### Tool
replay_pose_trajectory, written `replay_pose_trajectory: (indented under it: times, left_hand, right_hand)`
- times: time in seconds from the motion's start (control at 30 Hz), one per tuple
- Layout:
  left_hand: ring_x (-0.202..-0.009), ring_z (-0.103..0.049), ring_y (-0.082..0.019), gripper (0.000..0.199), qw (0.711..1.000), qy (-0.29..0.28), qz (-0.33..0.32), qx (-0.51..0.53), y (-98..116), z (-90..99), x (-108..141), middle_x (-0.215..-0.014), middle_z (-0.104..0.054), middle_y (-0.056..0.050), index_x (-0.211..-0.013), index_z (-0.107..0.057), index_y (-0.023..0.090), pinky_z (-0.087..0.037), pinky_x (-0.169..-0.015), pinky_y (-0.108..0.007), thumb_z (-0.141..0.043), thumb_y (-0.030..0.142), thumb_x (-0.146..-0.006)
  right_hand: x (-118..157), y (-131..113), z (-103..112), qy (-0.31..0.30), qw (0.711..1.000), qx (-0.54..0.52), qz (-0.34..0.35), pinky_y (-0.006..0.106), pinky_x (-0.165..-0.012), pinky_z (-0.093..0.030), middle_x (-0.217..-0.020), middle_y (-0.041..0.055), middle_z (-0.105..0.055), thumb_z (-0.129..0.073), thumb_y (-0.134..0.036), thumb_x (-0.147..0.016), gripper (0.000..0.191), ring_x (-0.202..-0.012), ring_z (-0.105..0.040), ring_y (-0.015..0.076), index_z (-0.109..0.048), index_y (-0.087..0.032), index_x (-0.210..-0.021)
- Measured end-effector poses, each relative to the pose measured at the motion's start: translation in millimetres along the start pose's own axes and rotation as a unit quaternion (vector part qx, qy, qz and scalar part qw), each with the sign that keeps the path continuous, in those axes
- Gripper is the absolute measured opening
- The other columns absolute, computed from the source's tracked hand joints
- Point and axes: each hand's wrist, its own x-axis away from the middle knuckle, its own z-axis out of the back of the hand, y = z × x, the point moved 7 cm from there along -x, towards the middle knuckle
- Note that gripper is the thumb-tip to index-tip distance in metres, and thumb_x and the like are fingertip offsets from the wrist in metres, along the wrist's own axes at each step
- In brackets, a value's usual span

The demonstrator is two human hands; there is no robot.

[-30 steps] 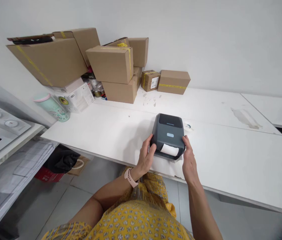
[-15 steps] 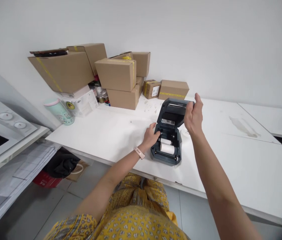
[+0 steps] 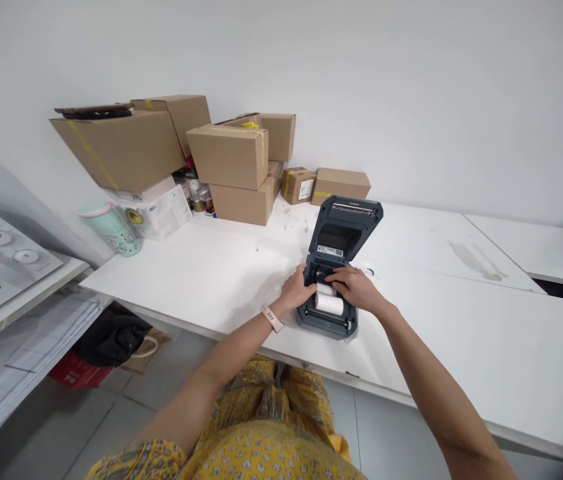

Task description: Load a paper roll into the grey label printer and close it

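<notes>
on inspection, i found the boxy dark blue-grey plastic printer (image 3: 320,325) standing near the front edge of the long white flat-topped table (image 3: 441,340). its hinged dark blue-grey plastic lid (image 3: 344,228) stood raised at the back, so i judged the opening step complete. toward the front of the bay lay the white cylindrical paper roll (image 3: 330,305), with a smaller white piece (image 3: 326,290) just behind it, partly covered by my fingers.

my left hand (image 3: 300,288) was at the bay's left wall, thumb reaching inward close to the white piece, the other fingers bent along the wall. my right hand (image 3: 356,288) lay over the right wall, fingers drawn together and pointing in behind the paper roll. whether either hand pinched anything, i could not tell.

outstanding, in my judgement: the handling inside the bay was unfinished, both hands being engaged there; the paper roll lay within the printer, not lifted clear; the lid was not lowered. whether the paper roll was properly seated could not be confirmed.
</notes>
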Motion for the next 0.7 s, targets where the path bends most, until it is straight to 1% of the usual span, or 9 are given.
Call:
replay_pose_trajectory:
  times: [0.07, 0.13, 0.23, 0.33, 0.43, 0.5, 0.57, 0.63, 0.7]
  left_hand:
    - [-0.119, -0.057, -0.037, 0.073, 1.0, -0.009, 0.013, 0.005, 2.1, 0.9, -2.6, -0.126, -0.064, -0.012, -0.135, -0.048, 0.022, -0.039, -0.103, -0.045, -0.073, 0.026, -0.066]
    - [-0.119, -0.057, -0.038, 0.077, 0.999, -0.034, 0.015, 0.007, 4.7, 1.2, -8.0, -0.125, -0.065, -0.013, -0.132, -0.051, 0.022, -0.039, -0.103, -0.046, -0.077, 0.024, -0.059]
    - [-0.114, -0.06, -0.039, 0.084, 0.998, -0.067, 0.003, 0.008, 6.8, 2.6, -14.4, -0.121, -0.067, -0.012, -0.13, -0.053, 0.022, -0.043, -0.099, -0.046, -0.082, 0.027, -0.052]
    - [-0.106, -0.064, -0.037, 0.089, 0.997, -0.073, -0.011, -0.006, 6.8, 4.7, -14.6, -0.112, -0.071, -0.01, -0.131, -0.053, 0.022, -0.047, -0.093, -0.042, -0.085, 0.032, -0.048]
    - [-0.096, -0.068, -0.034, 0.089, 0.996, -0.081, -0.03, -0.039, 9.2, 4.1, -11.4, -0.102, -0.073, -0.009, -0.134, -0.052, 0.021, -0.05, -0.086, -0.038, -0.084, 0.033, -0.052]
    - [-0.095, -0.068, -0.033, 0.087, 0.993, -0.096, -0.039, -0.062, 11.8, 3.1, -10.2, -0.102, -0.073, -0.009, -0.138, -0.049, 0.02, -0.05, -0.084, -0.037, -0.08, 0.033, -0.058]
    - [-0.099, -0.066, -0.034, 0.09, 0.986, -0.131, -0.04, -0.092, 12.9, 0.6, -9.8, -0.112, -0.071, -0.011, -0.145, -0.04, 0.019, -0.05, -0.084, -0.037, -0.075, 0.034, -0.063]
    - [-0.105, -0.064, -0.034, 0.094, 0.978, -0.166, -0.039, -0.12, 12.6, -1.5, -9.7, -0.124, -0.066, -0.014, -0.151, -0.028, 0.018, -0.05, -0.084, -0.038, -0.07, 0.032, -0.068]
    - [-0.106, -0.063, -0.033, 0.096, 0.971, -0.187, -0.042, -0.141, 12.2, -2.0, -9.6, -0.129, -0.062, -0.016, -0.154, -0.019, 0.016, -0.049, -0.083, -0.038, -0.065, 0.029, -0.071]
  right_hand:
    - [-2.4, 2.6, -13.2, -0.054, 0.997, 0.047, 0.014, 0.052, -0.114, -0.029, -0.113, 0.0083, -0.074, -0.047, -0.021, -0.086, 0.034, -0.123, -0.057, 0.0282, -0.076, -0.024, -0.103]
    - [-7.8, 3.5, -23.0, -0.103, 0.992, 0.065, 0.024, 0.055, -0.117, -0.019, -0.116, 0.0088, -0.073, -0.047, -0.021, -0.086, 0.034, -0.123, -0.057, 0.0278, -0.074, -0.025, -0.107]
    - [-15.2, 3.8, -34.5, -0.173, 0.981, 0.081, 0.022, 0.057, -0.116, -0.018, -0.117, 0.0111, -0.072, -0.049, -0.022, -0.087, 0.036, -0.119, -0.059, 0.0283, -0.071, -0.024, -0.116]
    - [-19.3, 3.2, -40.7, -0.211, 0.972, 0.103, 0.014, 0.056, -0.113, -0.022, -0.115, 0.0145, -0.071, -0.049, -0.022, -0.087, 0.039, -0.118, -0.06, 0.0295, -0.068, -0.022, -0.121]
    - [-20.8, 0.6, -41.5, -0.222, 0.969, 0.104, 0.013, 0.056, -0.11, -0.024, -0.111, 0.0153, -0.072, -0.048, -0.021, -0.087, 0.039, -0.117, -0.06, 0.0316, -0.068, -0.021, -0.121]
    - [-20.7, -0.3, -40.2, -0.228, 0.968, 0.098, 0.013, 0.057, -0.111, -0.024, -0.112, 0.0144, -0.072, -0.05, -0.022, -0.086, 0.038, -0.117, -0.06, 0.0326, -0.068, -0.021, -0.12]
    - [-19.6, 0.5, -39.4, -0.249, 0.964, 0.087, 0.009, 0.057, -0.111, -0.024, -0.115, 0.0137, -0.071, -0.054, -0.021, -0.082, 0.039, -0.116, -0.06, 0.0339, -0.068, -0.022, -0.118]
    - [-18.4, 2.8, -37.8, -0.273, 0.959, 0.078, 0.003, 0.057, -0.111, -0.025, -0.118, 0.0137, -0.07, -0.06, -0.018, -0.075, 0.043, -0.115, -0.061, 0.0354, -0.068, -0.022, -0.117]
    - [-18.1, 3.5, -31.9, -0.275, 0.96, 0.058, 0.008, 0.056, -0.111, -0.026, -0.121, 0.0132, -0.069, -0.063, -0.015, -0.071, 0.047, -0.116, -0.06, 0.0359, -0.067, -0.022, -0.117]
